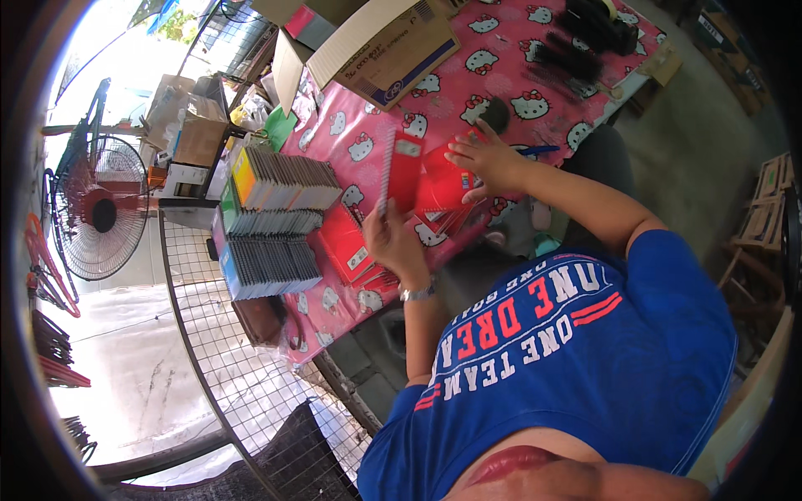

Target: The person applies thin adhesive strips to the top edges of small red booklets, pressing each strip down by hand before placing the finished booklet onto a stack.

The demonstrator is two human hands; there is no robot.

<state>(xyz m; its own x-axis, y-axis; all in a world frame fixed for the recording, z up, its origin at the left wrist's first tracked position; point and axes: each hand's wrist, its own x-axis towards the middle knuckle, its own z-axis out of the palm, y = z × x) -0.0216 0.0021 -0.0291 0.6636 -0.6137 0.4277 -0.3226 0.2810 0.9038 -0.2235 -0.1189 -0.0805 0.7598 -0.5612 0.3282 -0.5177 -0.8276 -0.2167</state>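
My left hand [394, 242], with a metal watch on its wrist, grips the lower end of a red spiral notebook [404, 177] that stands tilted above the table. My right hand [489, 160] has its fingers spread over the right side of another red notebook [440, 182], touching its cover. More red notebooks [341, 240] lie in an uneven pile beside and below my left hand. Further left stand packed rows of spiral notebooks [271, 267], with yellow, green and blue covers at their ends.
A pink patterned cloth covers the table [361, 147]. An open cardboard box [388, 54] stands at the far side. Near my right hand are a blue pen [539, 150] and a dark round object [496, 115]. Black items [589, 37] lie far right. A fan [102, 213] stands left, by wire mesh.
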